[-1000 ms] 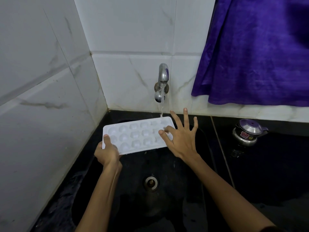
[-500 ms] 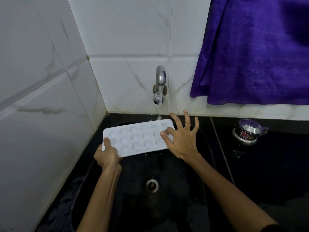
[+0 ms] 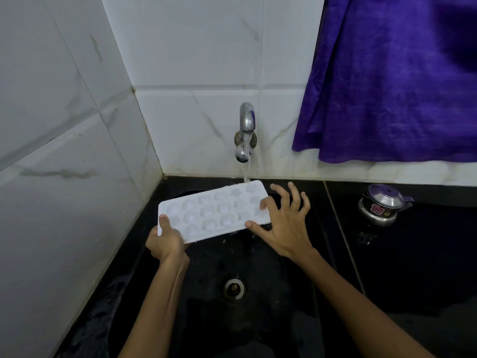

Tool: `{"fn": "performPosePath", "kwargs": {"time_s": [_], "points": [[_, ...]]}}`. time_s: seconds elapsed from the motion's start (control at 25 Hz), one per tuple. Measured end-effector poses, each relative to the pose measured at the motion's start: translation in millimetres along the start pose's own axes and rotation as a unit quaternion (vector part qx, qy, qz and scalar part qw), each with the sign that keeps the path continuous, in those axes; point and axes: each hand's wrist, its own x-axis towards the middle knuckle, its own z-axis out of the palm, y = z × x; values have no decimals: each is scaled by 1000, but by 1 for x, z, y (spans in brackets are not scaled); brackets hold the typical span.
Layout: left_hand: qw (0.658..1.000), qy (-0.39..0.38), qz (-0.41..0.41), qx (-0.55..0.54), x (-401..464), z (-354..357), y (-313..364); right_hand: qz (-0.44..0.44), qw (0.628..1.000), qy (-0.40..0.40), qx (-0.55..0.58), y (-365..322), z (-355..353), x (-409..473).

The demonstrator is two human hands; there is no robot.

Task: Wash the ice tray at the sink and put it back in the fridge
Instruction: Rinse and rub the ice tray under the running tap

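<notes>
Ice tray (image 3: 214, 210) | left hand (image 3: 165, 240) grips near-left corner | right hand (image 3: 284, 226) fingertips splayed on right end

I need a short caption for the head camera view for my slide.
Left hand grips white ice tray under running tap above black sink; right hand touches its end.

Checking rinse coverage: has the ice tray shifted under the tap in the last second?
Yes, slightly. The ice tray has slid left against the tap, so the stream lands nearer its far right corner.
</notes>
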Motion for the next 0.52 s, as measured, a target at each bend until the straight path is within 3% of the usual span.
{"fn": "performPosePath", "kwargs": {"time_s": [0.12,0.52], "points": [[1000,1,20,9,3,4,2,-40,999,-11,-15,6,-3,-8],[999,-27,15,19,-6,11,-5,0,998,-26,-57,12,-22,-10]]}}
